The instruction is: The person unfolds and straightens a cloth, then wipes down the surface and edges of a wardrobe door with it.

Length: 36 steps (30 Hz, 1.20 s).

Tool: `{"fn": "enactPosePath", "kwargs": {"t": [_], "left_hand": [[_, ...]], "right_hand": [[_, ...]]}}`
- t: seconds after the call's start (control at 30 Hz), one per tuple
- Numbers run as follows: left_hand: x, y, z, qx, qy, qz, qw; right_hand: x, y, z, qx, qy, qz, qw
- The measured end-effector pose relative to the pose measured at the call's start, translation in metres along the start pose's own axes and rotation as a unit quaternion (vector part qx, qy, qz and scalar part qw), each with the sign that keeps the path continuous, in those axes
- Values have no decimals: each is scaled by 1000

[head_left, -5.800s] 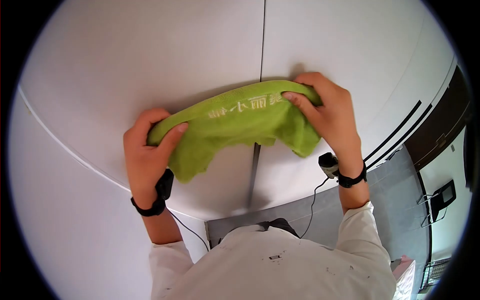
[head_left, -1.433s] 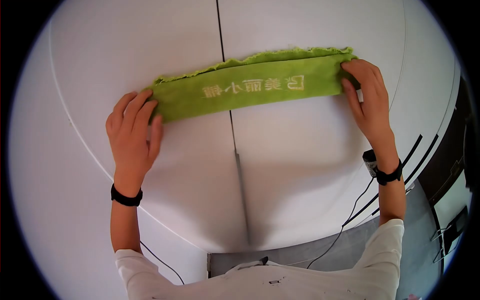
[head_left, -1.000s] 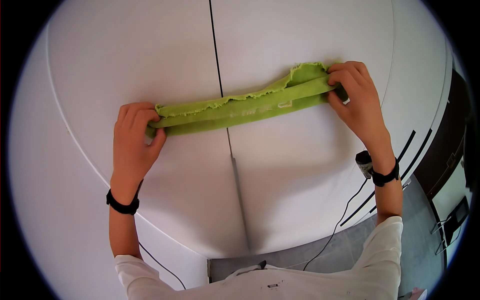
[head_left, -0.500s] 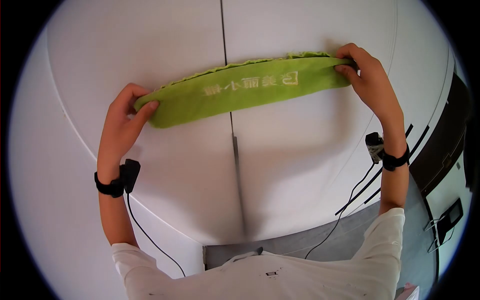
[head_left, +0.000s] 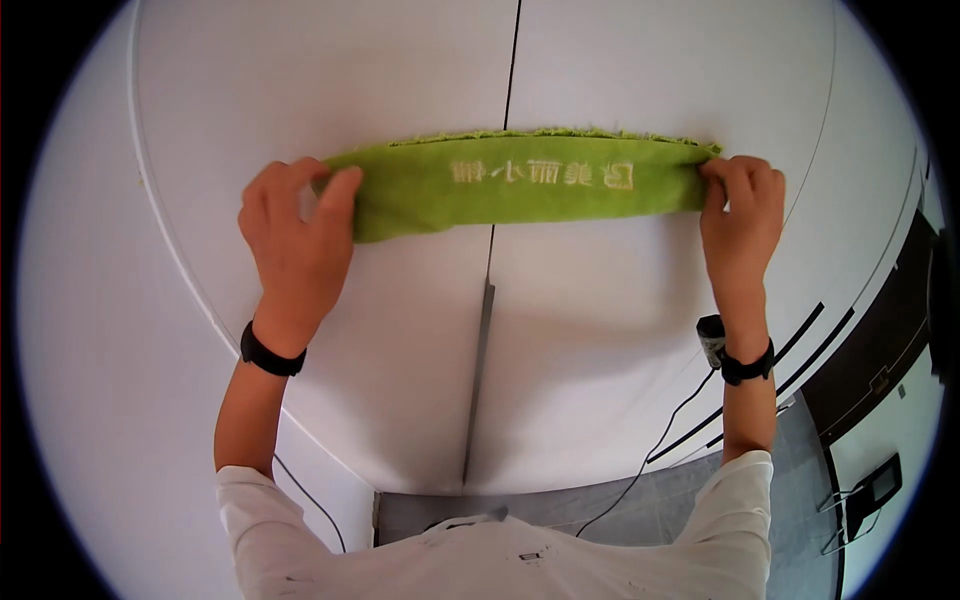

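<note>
head-worn view, facing forward and down, hands within reach

Soft, moderately bright light falls on the smooth white panels [head_left: 590, 290], with diffuse grey shadows towards their lower edge; its source is out of view. Fisheye distortion bows the panels' outer edges inside a black, blue-fringed vignette.

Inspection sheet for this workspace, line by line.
Surface: white panels, dark seam between them.
Job's things: green cloth, stretched sideways, pale lettering, frayed far edge.
Clutter: black object with thin legs, far right; too distorted to name.
Grippers: left hand and right hand, fingers gripping opposite ends of the cloth.
Cables: one running down from the device at the right wrist, another below the left forearm; lower ends hidden.
Surroundings: grey floor.
</note>
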<state>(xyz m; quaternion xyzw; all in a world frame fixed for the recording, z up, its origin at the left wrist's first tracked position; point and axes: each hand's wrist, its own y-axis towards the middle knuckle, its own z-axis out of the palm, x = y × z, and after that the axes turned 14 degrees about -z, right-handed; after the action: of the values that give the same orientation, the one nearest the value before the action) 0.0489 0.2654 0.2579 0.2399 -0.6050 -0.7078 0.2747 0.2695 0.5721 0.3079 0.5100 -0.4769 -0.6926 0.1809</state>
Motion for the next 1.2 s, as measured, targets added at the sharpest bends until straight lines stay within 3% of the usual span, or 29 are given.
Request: {"fn": "enactPosePath", "kwargs": {"t": [0.07,0.2,0.3,0.37,0.57,0.7,0.8,0.87,1.0,1.07,1.2], "left_hand": [[8,-7,0,111,8,122,986],[-3,-7,-1,135,8,106,985],[-27,-19,-12,143,83,87,982],[-45,-25,-14,216,89,8,972],[-54,-49,-9,236,58,-108,964],[-70,-43,-3,222,33,-140,964],[-81,-36,7,226,15,-214,950],[-88,-35,25,148,-17,-258,955],[-100,-33,33,123,-26,-242,962],[-89,-35,26,164,1,-154,974],[-61,-28,4,242,50,-147,958]], "right_hand": [[4,-2,3,-10,0,-11,1000],[7,-10,8,-16,8,1,1000],[12,-21,9,14,-12,17,1000],[16,-25,10,28,-11,21,999],[55,-28,10,76,110,90,987],[57,-18,9,101,77,139,982],[70,-1,17,56,128,211,967],[73,4,29,-22,138,243,960],[49,-16,38,-13,119,231,966],[43,-23,36,17,129,195,972],[50,-15,30,42,142,170,974]]}}
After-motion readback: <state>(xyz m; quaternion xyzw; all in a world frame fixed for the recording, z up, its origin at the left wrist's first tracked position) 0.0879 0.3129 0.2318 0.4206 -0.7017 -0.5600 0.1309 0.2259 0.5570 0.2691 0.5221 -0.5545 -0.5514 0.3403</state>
